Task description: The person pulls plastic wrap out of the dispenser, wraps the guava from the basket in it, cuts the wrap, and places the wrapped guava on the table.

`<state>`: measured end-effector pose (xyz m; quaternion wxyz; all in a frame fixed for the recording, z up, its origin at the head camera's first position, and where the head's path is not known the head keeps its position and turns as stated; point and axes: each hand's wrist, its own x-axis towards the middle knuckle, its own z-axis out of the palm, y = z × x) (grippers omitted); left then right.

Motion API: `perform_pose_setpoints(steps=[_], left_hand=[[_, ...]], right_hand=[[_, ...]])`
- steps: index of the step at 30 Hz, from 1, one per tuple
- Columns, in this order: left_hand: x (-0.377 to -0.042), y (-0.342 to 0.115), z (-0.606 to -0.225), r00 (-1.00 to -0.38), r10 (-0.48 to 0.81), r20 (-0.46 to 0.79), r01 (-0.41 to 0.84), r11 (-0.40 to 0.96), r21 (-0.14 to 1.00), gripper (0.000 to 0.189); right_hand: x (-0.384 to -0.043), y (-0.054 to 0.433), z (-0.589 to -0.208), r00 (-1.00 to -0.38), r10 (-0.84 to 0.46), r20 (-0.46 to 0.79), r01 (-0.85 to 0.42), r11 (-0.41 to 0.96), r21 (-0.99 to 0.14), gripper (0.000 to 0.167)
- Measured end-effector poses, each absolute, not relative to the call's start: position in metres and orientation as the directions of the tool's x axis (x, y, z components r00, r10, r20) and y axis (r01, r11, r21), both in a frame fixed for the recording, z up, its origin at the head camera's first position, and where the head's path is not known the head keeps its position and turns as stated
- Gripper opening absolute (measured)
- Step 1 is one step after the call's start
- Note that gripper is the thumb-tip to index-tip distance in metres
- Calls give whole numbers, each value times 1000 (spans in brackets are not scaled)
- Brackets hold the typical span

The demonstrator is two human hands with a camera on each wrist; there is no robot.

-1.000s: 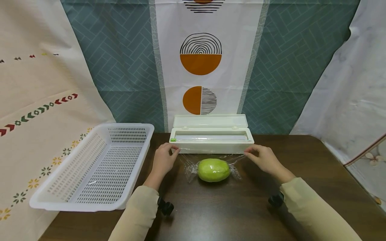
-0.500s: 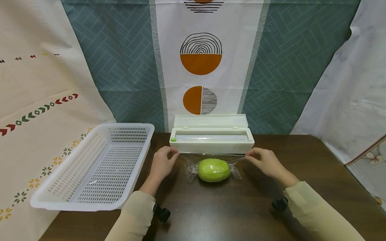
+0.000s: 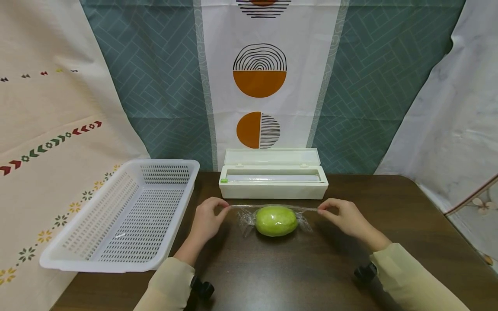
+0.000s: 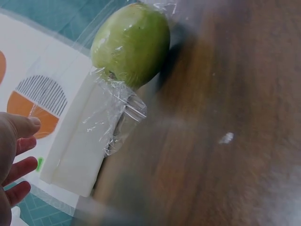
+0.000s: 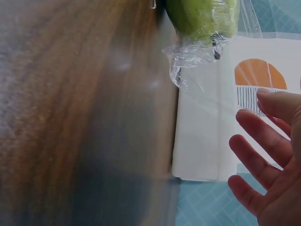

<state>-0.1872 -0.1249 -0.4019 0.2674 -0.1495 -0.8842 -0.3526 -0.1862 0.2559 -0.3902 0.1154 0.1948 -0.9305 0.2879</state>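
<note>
A green oval fruit [image 3: 276,220] lies on the table, wrapped in clear cling film [image 3: 245,220] that bunches up at both ends. From it a strip of film runs back and is stretched sideways behind the fruit. My left hand [image 3: 206,220] pinches that strip's left corner between thumb and forefinger; my right hand [image 3: 348,219] pinches the right corner likewise. In the left wrist view the fruit [image 4: 131,44] shows above the left hand [image 4: 14,160], whose other fingers are spread. The right wrist view shows the right hand [image 5: 273,150] with its lower fingers loosely spread.
Behind the fruit stands a white cling film dispenser box [image 3: 273,191], lid [image 3: 272,156] raised, a roll [image 3: 274,177] inside and a small green slider on its front left edge. A white perforated basket [image 3: 134,224] sits at the left. Patterned cloths hang behind the dark wooden table [image 3: 280,280].
Both hands have drawn back from the dispenser box toward the person, bringing the film's stretched edge closer to the fruit. Fruit, box and basket stay put.
</note>
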Motion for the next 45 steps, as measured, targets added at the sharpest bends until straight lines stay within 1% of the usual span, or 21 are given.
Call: perform_pose_setpoints(steps=[8, 17, 25, 29, 33, 37, 45], left_hand=[[-178, -128, -407, -799, 132, 587, 490, 709, 507, 10], [-169, -127, -412, -827, 182, 532, 480, 722, 499, 11], [-171, -126, -419, -859, 207, 469, 454, 731, 509, 12], [-172, -126, -420, -871, 207, 445, 438, 737, 515, 11], [-173, -126, -420, -884, 210, 418, 422, 743, 520, 10], [-173, -126, -419, -889, 216, 404, 418, 743, 523, 9], [-175, -125, -416, -905, 215, 366, 392, 753, 528, 8]], right_hand=[[-180, 258, -394, -892, -339, 298, -448, 743, -498, 5], [-177, 258, -404, -885, -393, 251, -466, 724, -509, 8], [-179, 258, -410, -883, -421, 209, -466, 730, -500, 7], [-180, 257, -410, -885, -424, 193, -461, 736, -496, 12], [-180, 256, -408, -894, -417, 163, -438, 739, -511, 21], [-180, 255, -407, -900, -405, 160, -424, 733, -531, 29], [-180, 256, -408, -907, -372, 195, -416, 732, -539, 33]])
